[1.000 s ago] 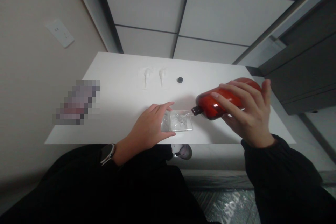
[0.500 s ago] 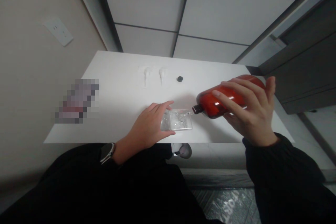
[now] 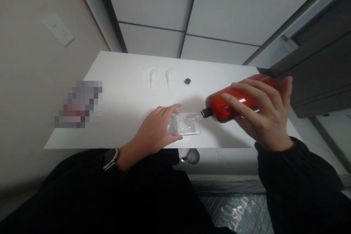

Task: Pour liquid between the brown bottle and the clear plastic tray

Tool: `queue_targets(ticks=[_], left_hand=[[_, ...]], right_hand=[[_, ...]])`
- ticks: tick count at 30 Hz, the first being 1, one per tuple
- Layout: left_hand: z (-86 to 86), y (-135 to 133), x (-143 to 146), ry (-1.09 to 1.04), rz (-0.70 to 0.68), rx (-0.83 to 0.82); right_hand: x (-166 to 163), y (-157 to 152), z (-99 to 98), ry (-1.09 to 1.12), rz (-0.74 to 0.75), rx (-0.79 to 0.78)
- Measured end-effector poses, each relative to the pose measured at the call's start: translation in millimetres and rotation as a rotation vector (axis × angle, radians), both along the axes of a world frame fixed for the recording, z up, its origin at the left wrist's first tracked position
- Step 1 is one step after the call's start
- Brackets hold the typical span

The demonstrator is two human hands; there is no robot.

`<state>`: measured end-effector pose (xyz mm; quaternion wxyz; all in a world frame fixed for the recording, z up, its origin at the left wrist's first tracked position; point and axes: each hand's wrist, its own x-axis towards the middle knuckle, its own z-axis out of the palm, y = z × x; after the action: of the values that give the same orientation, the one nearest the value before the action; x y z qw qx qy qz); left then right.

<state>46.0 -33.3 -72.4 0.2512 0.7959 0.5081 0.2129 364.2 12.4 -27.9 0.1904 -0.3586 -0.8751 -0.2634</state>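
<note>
My right hand [image 3: 260,108] grips a large, shiny red-brown bottle [image 3: 223,105], tilted with its dark, uncapped neck low and pointing left. A thin clear stream runs from the mouth into a clear plastic box [image 3: 189,134] on the white table. The liquid's surface in the box looks disturbed. My left hand [image 3: 157,128] holds the box at its left end, thumb on the near side and fingers on the far side. That end is partly hidden under my palm.
A small black cap [image 3: 187,81] lies on the white table [image 3: 120,91] behind the box. To its left are two whitish nozzle-like pieces [image 3: 152,78]. A blurred-out rectangular item [image 3: 79,104] lies at the left end. A panelled wall [image 3: 153,0] rises behind.
The bottle's base has lifted slightly and shifted a little right with my right hand, and the stream continues. My left hand stays on the box. The view has shifted slightly.
</note>
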Motion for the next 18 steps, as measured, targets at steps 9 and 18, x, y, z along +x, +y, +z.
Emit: queue_targets(ticks=[9, 18], left_hand=[[-1.8, 0, -1, -0.005, 0.006, 0.002], [-0.6, -1, 0, 0.003, 0.007, 0.002]], right_hand=[[-13, -1, 5.4, 0.000, 0.074, 0.184], [-17, 1, 2.9, 0.051, 0.072, 0.219]])
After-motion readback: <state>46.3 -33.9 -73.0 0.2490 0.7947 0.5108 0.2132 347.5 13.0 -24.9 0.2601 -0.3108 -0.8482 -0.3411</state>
